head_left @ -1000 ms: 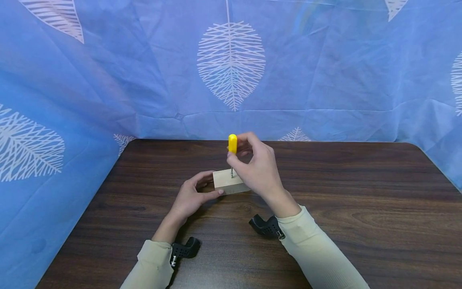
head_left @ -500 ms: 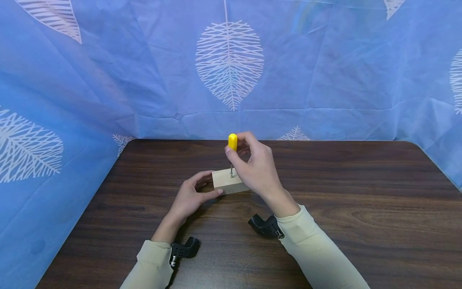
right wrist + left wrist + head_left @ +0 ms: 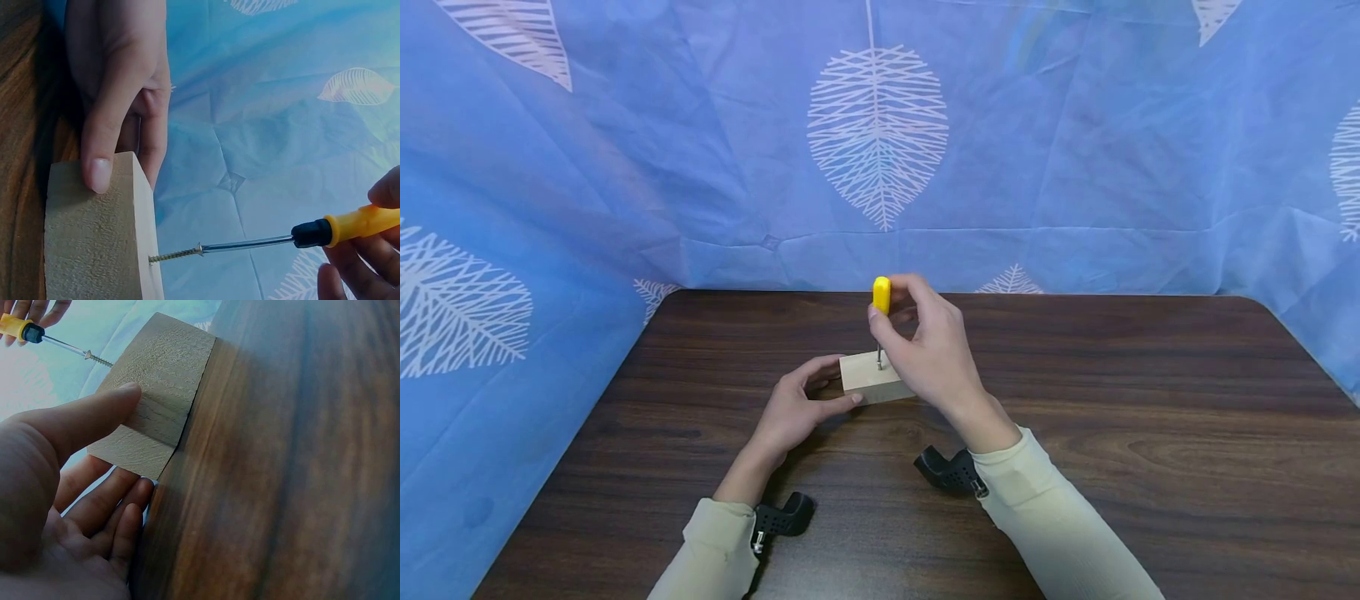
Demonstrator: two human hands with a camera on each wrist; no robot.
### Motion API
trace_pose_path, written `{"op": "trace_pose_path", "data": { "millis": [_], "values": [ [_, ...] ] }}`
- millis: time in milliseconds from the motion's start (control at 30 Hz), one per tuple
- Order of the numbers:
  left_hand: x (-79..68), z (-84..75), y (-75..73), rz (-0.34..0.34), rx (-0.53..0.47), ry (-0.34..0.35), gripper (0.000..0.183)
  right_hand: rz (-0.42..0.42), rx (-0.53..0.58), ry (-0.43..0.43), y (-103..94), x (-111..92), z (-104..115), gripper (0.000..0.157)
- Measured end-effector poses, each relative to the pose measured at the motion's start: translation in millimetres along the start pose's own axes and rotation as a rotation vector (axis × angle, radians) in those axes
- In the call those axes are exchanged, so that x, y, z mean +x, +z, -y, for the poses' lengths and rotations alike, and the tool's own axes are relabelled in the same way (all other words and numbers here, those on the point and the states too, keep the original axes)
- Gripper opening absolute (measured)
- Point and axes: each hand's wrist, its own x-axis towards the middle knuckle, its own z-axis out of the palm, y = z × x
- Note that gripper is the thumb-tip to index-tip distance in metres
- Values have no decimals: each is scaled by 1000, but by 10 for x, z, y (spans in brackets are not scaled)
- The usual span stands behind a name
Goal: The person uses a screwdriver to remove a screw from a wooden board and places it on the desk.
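While the right hand (image 3: 934, 350) pinches the small yellow-handled screwdriver (image 3: 882, 297) between thumb and curled fingers, its grip has crept slightly round the handle since a second ago, which reads as a turn of the wrist; the tool stands upright as before, and the pale rectangular wooden block (image 3: 871, 379) has not shifted on the dark wood-grain table (image 3: 1150, 433), sitting nearer the far edge than the near one. That suggests the driving is under way, though how deep the screw sits has barely changed, if at all.

From the head view the screw is only a speck under the blade. The right wrist camera shows the brass-coloured threaded screw (image 3: 175, 254) with most of its thread bare, just its tip in the block. The left wrist camera shows the left hand (image 3: 69, 487) steadying the block, thumb pressed on one face and fingers curled behind the opposite side.
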Motion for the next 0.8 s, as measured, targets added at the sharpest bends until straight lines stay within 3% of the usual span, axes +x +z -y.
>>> {"op": "trace_pose_path", "data": {
  "millis": [233, 467, 800],
  "values": [
    [8, 11, -4, 0, -1, 5, 64, -8, -6, -28, 15, -14, 7, 34],
    [19, 16, 7, 6, -10, 21, 62, 31, 23, 3, 53, -20, -1, 36],
    [20, 21, -3, 0, -6, 20, 62, -44, -34, -57, 78, 1, -33, 30]
  ]
}}
